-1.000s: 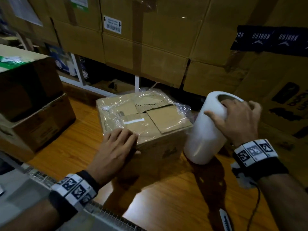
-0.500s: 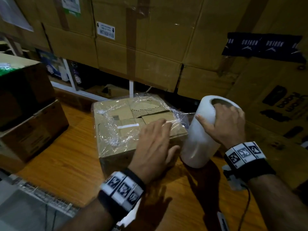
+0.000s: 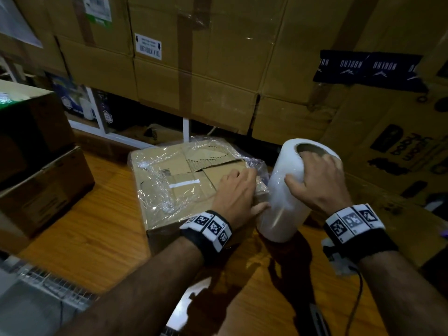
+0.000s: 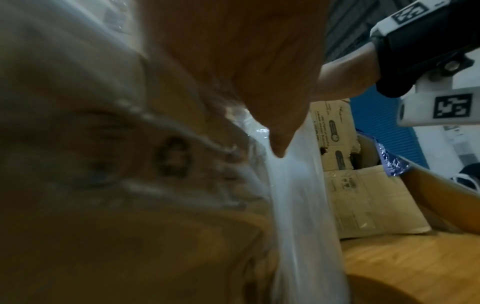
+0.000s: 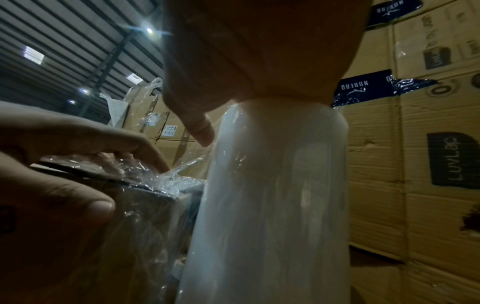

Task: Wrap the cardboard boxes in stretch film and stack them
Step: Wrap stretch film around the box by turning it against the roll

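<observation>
- Cardboard box [image 3: 174,190] seen on wooden counter [image 3: 92,229], approx. centre of head view; top and upper sides covered w/ wrinkled clear film [image 3: 155,190]; lower front face appears bare cardboard.
- White label strip [image 3: 184,183] noted on box top, under the film.
- Left hand [image 3: 236,194] laid on near right corner of box top, fingers fairly straight, pressed onto the film; thumb down over the box's right edge, next to the roll. Nothing gripped.
- In right wrist view, left fingertips [image 5: 155,162] seen pressing crumpled film down at the box edge.
- Film roll [image 3: 291,190] held upright, slightly tilted, just right of the box, touching or nearly touching it; lower end at or just above counter, contact can't be told.
- Right hand [image 3: 320,180] clamped over roll's top end: fingers hooked into the core opening, thumb on the outer side.
- Short stretch of film runs from roll to box corner, under the left hand (right wrist view).
- Left wrist view blurred; box side w/ film and roll only just made out.
- Two stacked boxes [image 3: 36,154] at left on counter, well apart from the wrapped one.
- Wall of large cartons [image 3: 206,69] behind, dark printed tape [image 3: 368,69] on one at right.
- Marker bands worn on both wrists.
</observation>
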The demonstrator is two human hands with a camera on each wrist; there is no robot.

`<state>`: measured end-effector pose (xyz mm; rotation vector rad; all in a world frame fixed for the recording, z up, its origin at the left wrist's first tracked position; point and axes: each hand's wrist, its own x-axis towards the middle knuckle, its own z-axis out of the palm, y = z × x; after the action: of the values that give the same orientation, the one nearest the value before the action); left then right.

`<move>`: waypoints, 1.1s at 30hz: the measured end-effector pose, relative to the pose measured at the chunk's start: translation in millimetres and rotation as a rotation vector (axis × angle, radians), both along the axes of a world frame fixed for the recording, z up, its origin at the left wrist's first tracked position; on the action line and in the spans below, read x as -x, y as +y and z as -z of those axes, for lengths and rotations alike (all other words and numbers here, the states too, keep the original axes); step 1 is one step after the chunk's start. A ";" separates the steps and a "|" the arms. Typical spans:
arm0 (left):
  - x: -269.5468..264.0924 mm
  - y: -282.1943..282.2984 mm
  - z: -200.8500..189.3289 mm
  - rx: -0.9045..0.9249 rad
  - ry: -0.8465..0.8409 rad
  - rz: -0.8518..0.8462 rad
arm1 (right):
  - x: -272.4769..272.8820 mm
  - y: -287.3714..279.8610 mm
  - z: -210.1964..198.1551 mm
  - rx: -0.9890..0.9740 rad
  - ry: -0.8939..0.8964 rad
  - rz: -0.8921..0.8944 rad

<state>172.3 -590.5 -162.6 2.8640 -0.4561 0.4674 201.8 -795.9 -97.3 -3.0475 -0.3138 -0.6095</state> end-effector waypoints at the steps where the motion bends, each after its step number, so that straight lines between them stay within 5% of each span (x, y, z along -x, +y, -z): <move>1: -4.9 -4.7 -2.9 0.010 0.006 -0.023 | -0.7 -2.4 -2.0 -0.008 0.023 -0.021; 7: -24.4 -8.3 -5.6 -0.197 0.093 -0.030 | -5.5 -22.3 -7.2 -0.032 0.143 -0.106; 20: 17.9 14.6 2.2 -0.152 0.035 -0.003 | -11.0 -16.8 -1.7 0.043 0.034 -0.011; 27: 42.2 24.1 1.7 -0.107 -0.019 0.078 | -2.6 17.2 -4.9 0.086 -0.015 0.197; 33: 60.8 43.9 4.1 -0.105 -0.017 0.172 | 3.8 -12.5 -13.0 -0.079 0.144 -0.064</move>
<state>111.6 -546.6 -166.8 2.8876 -0.7441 0.4505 198.0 -808.4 -84.3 -2.9717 -0.3721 -0.3872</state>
